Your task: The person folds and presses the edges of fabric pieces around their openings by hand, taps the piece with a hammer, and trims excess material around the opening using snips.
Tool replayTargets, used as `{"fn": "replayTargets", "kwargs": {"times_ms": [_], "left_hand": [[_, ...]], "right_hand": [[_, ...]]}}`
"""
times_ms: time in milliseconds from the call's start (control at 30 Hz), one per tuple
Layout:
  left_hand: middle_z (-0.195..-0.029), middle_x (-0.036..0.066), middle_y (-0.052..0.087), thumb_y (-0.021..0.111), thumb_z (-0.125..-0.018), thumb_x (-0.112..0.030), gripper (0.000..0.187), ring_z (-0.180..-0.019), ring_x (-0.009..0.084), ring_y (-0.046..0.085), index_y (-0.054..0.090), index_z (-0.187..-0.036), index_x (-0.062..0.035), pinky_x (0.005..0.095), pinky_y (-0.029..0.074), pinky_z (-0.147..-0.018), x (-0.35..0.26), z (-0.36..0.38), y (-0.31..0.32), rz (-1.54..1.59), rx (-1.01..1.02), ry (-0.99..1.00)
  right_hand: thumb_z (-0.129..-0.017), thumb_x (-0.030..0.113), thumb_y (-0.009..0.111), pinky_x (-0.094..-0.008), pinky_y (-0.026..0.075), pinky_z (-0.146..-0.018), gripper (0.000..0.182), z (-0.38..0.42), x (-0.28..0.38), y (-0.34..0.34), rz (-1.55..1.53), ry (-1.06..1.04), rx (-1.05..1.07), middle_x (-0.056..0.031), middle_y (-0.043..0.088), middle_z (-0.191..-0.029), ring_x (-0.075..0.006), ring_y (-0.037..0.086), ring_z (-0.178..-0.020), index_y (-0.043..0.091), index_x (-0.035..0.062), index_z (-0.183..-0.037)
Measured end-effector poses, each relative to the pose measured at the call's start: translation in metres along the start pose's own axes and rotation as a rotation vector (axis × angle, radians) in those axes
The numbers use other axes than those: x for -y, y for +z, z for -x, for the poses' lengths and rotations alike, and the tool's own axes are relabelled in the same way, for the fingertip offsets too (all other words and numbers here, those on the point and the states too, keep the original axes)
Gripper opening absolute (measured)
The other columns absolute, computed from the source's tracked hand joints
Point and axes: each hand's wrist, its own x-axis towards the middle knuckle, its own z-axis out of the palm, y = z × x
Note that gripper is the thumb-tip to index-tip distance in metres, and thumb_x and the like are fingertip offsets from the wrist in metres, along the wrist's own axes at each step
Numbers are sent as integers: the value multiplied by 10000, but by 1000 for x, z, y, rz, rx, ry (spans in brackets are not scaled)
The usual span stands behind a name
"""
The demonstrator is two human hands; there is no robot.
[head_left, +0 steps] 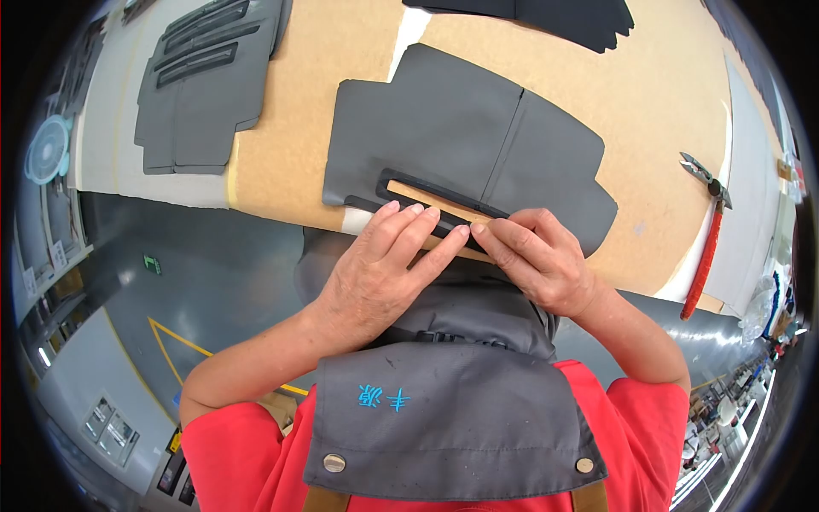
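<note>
A dark grey sheet [431, 119] with notched corners and a centre seam lies on the table before me. Near its lower edge is a long slot with a black border [426, 187], and tan board shows through it. My left hand [375, 264] rests on the black strip [448, 226] along the slot's near side, fingers stretched out and their tips pressing down. My right hand [542, 260] has curled fingers, with thumb and forefinger pinching the strip at the slot's right end. The fingertips of both hands almost meet there. My right fingers hide part of the edge.
Grey pieces with black-edged slots [200, 102] are stacked at the left. Black sheets [546, 17] lie at the far edge. Red-handled pliers [704, 247] lie on the right. The tan tabletop [665, 102] ends just in front of my apron [461, 418].
</note>
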Motion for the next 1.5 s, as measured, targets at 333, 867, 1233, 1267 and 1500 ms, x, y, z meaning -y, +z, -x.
{"fn": "replayTargets", "kwargs": {"times_ms": [333, 867, 1233, 1267, 1500], "left_hand": [[-1355, 129, 490, 628, -846, -10, 606, -1267, 293, 512, 569, -1440, -113, 454, 456, -1137, -4, 2, 4, -104, -22, 29], [-1332, 122, 487, 695, -846, -50, 608, -1296, 311, 494, 570, -1434, -138, 478, 447, -1136, 4, -3, -8, -124, 4, -26], [-1374, 129, 468, 737, -848, -123, 653, -1319, 310, 475, 535, -1469, -157, 466, 441, -1138, 1, 0, -2, -175, 15, -33], [-1374, 130, 468, 737, -848, -124, 653, -1319, 310, 476, 535, -1468, -157, 466, 440, -1139, 0, 0, -2, -176, 12, -34], [-1371, 134, 471, 720, -840, -94, 635, -1305, 313, 486, 554, -1450, -163, 468, 445, -1135, 1, 0, -2, -141, -4, -51]], "right_hand": [[-679, 25, 718, -306, 550, -696, 409, 1, 0, 0, 0, 19, 12, -84, 624, -994, -225, 605, -828, 714, -50, -1081], [-702, 26, 704, -326, 547, -694, 440, -10, -3, 7, 34, -16, -1, -97, 617, -996, -243, 611, -850, 706, -54, -1134], [-756, -43, 762, -343, 519, -662, 331, -4, 1, 2, -190, 264, -40, -82, 645, -971, -238, 608, -803, 734, 27, -1078], [-739, -35, 752, -340, 523, -668, 355, -4, 0, 2, -166, 224, -28, -82, 642, -973, -238, 607, -807, 732, 19, -1090], [-669, 22, 693, -334, 546, -714, 496, -3, 0, 3, 34, -1, 6, -87, 610, -993, -247, 599, -839, 709, -40, -1161]]}}
